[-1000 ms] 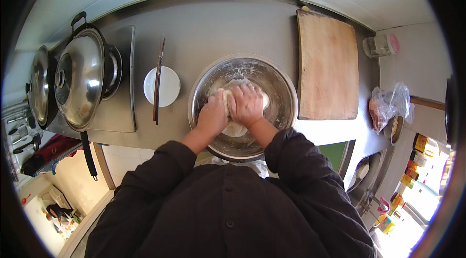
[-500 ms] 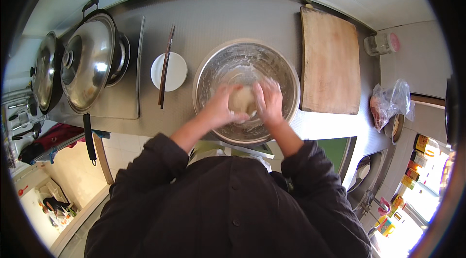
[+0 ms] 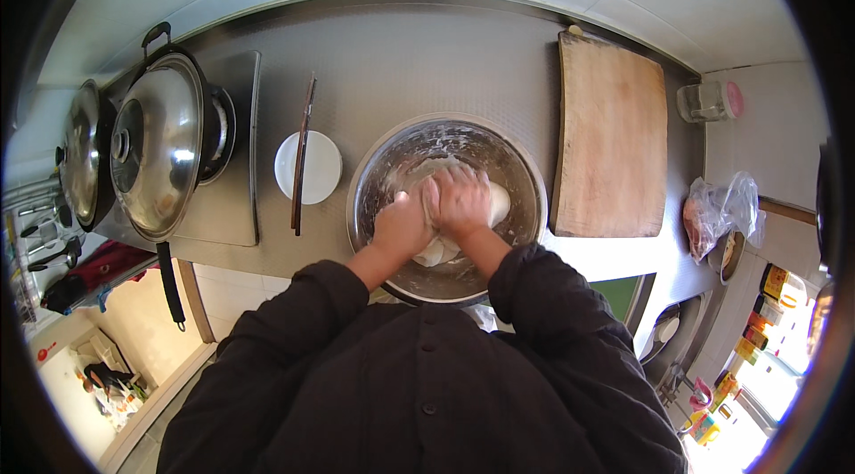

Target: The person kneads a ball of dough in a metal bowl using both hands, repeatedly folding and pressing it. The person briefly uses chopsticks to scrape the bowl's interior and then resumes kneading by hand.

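A pale lump of dough (image 3: 500, 204) lies in a wide stainless steel bowl (image 3: 525, 251), whose inner wall is smeared with flour and bits of dough. My left hand (image 3: 401, 226) is closed like a fist against the dough's left side, thumb on top. Over the middle of the lump my right hand (image 3: 460, 200) presses down, its fingers together and curled onto the dough. The two hands touch each other. Part of the dough shows below and between the wrists; the rest is hidden under the palms.
Left of the bowl, dark chopsticks (image 3: 303, 153) rest across a small white bowl (image 3: 326, 168). Farther left stand lidded pans (image 3: 160, 144) on the stove. At right lie a wooden cutting board (image 3: 613, 140), a clear jar with a pink lid (image 3: 708, 102) and a plastic bag (image 3: 712, 211).
My hands were apart around a rounded dough lump; now they are together, pressing on it. The dough looks flatter and more spread out. The whole view has shifted slightly.
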`<state>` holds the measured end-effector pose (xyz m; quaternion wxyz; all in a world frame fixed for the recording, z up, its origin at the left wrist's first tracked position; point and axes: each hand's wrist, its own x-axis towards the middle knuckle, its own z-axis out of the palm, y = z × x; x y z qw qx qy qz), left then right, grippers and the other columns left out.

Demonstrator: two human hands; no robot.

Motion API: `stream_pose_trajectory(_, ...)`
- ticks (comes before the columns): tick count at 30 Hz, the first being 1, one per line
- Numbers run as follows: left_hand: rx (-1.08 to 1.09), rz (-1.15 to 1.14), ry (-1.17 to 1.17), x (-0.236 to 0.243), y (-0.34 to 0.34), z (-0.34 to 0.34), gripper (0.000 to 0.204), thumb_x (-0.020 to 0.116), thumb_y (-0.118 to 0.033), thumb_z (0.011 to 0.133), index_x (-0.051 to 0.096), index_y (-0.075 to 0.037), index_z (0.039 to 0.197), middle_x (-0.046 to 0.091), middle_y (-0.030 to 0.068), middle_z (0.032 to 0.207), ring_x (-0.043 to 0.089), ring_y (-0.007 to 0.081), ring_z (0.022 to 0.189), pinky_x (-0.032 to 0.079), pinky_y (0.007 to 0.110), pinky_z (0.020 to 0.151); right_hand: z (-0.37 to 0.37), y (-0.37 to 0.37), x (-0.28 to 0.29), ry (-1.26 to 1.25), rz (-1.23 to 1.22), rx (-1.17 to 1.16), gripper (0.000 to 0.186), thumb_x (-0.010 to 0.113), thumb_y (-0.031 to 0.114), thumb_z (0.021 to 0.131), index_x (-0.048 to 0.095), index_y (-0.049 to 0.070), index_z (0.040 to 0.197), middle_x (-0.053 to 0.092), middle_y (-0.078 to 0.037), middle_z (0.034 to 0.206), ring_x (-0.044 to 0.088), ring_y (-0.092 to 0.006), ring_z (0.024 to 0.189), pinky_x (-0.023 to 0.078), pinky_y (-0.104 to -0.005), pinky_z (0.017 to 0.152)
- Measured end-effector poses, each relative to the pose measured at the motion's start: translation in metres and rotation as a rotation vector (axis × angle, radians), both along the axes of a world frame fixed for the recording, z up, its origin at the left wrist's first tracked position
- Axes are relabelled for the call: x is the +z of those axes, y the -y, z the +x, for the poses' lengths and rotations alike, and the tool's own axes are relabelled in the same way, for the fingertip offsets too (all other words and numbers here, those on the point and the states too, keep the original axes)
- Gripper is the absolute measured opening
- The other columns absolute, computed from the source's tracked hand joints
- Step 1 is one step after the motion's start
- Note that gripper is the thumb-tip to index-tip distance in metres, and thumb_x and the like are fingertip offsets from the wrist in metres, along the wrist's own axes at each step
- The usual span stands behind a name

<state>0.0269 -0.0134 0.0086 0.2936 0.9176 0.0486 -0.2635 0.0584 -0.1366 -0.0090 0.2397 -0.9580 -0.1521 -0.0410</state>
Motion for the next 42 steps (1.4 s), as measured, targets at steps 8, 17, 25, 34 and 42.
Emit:
stream_pose_trajectory(8,-0.31,-0.012,0.01,-0.028,-0.019,0.061,0.065,0.072,-0.046,0.066,0.053,-0.006,0.113,0.059,0.02,0.103,0.059,0.0374,0.096,0.048,0.043,0.081,0.056,-0.02,-0.01,-0.3,-0.25,-0.096,0.053,0.035,0.054,0.092,0.065,0.013,0.082,0.066,-0.014,0.072,0.065,-0.0317,0.071,0.05,-0.0439,0.067)
stream_pose_trajectory(17,0.287,-0.361,0.228,0.002,0.001,-0.035,0.076,0.079,-0.023,0.066,0.04,-0.008,0.13,0.059,0.0165,0.113,0.057,0.0338,0.104,0.045,0.038,0.088,0.028,0.081,0.022,-0.747,0.242,-0.43,0.071,0.032,0.058,0.092,0.067,-0.004,0.092,0.065,-0.024,0.088,0.063,-0.0358,0.088,0.046,-0.0404,0.084)
stream_pose_trajectory(25,-0.021,-0.551,0.316,0.03,0.002,-0.053,0.087,0.079,-0.021,0.066,0.03,-0.002,0.134,0.035,0.026,0.133,0.034,0.0379,0.127,0.027,0.042,0.107,-0.028,0.036,0.085,-0.019,0.201,-0.162,0.029,0.055,0.022,0.088,0.059,0.0,0.07,0.057,-0.016,0.074,0.054,-0.0355,0.07,0.042,-0.0427,0.066)
stream_pose_trajectory(34,-0.077,-0.192,0.487,-0.004,0.005,-0.066,0.062,0.055,-0.016,0.082,0.028,-0.001,0.135,0.033,0.0293,0.128,0.037,0.045,0.12,0.034,0.046,0.1,-0.068,0.009,0.029,0.234,0.194,0.064,0.03,0.049,0.027,0.083,0.057,0.004,0.102,0.056,-0.014,0.102,0.053,-0.0354,0.091,0.038,-0.0478,0.086)
stream_pose_trajectory(42,-0.026,0.017,0.057,0.009,0.004,0.016,0.061,0.063,-0.022,0.076,0.036,-0.001,0.127,0.055,0.0269,0.101,0.059,0.0455,0.09,0.049,0.049,0.075,0.012,0.004,-0.006,0.115,0.181,0.007,0.013,0.053,0.022,0.082,0.059,0.01,0.083,0.058,-0.012,0.088,0.055,-0.0325,0.081,0.043,-0.0463,0.072)
